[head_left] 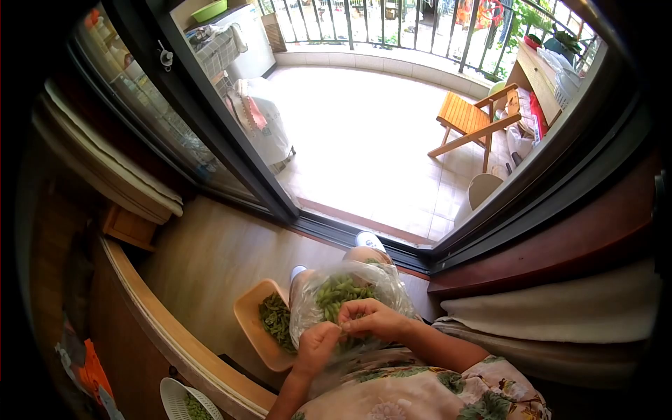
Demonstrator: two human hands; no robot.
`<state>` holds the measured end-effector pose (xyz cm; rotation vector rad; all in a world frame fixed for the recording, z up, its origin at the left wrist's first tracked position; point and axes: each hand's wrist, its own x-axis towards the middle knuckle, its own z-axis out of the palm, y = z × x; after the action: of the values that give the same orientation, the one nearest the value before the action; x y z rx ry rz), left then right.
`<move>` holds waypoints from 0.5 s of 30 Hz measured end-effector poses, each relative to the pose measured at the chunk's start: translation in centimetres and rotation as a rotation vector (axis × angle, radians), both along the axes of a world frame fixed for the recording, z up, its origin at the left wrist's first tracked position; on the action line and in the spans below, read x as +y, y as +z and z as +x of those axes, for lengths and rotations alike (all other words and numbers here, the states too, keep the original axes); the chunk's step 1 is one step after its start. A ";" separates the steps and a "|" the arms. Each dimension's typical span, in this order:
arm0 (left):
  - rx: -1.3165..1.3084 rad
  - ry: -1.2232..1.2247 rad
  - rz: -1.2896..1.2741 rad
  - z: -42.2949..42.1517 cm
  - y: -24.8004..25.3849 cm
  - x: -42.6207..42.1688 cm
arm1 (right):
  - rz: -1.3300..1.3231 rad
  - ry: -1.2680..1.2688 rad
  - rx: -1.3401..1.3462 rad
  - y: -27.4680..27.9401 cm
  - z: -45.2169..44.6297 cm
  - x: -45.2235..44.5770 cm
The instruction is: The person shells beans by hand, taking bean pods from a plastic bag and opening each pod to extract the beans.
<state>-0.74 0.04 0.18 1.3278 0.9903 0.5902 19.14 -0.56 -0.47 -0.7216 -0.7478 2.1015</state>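
Note:
A clear plastic bag (pixel 302 308) lies open on my lap with plump green soybean pods (pixel 337 294) inside. Over the bag, my left hand (pixel 318 344) and my right hand (pixel 372 319) meet with thumbs and fingers pinched together. Whatever sits between the fingertips is too small and hidden to make out. Just left of the bag, a tan plastic bin (pixel 253 308) holds a pile of darker, flattened green pods (pixel 278 320). At the lower left, a white slotted basket (pixel 173 399) contains small green beans (pixel 199 407).
A curved wooden edge (pixel 150 308) runs along my left. Ahead, an open sliding door (pixel 210 105) with a floor track (pixel 329 231) leads to a bright balcony. There stand a wooden folding chair (pixel 467 117) and a plastic-covered rack (pixel 260 126).

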 end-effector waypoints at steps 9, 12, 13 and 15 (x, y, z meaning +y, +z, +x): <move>0.026 -0.127 0.260 0.4 1.8 0.4 | -0.193 0.063 0.224 -1.5 0.0 0.0; 0.008 -0.163 0.268 0.2 1.9 0.5 | -0.209 0.121 0.262 -2.1 0.2 0.0; -0.008 -0.169 0.261 0.2 1.9 0.5 | -0.205 0.125 0.254 -2.1 0.2 0.0; -0.037 -0.163 0.178 0.0 1.5 0.5 | -0.177 0.138 0.234 -1.8 0.2 0.0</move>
<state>-0.71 0.50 1.70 1.5339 0.8050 0.5864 19.38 -0.56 -2.25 -0.5159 -0.4997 2.3498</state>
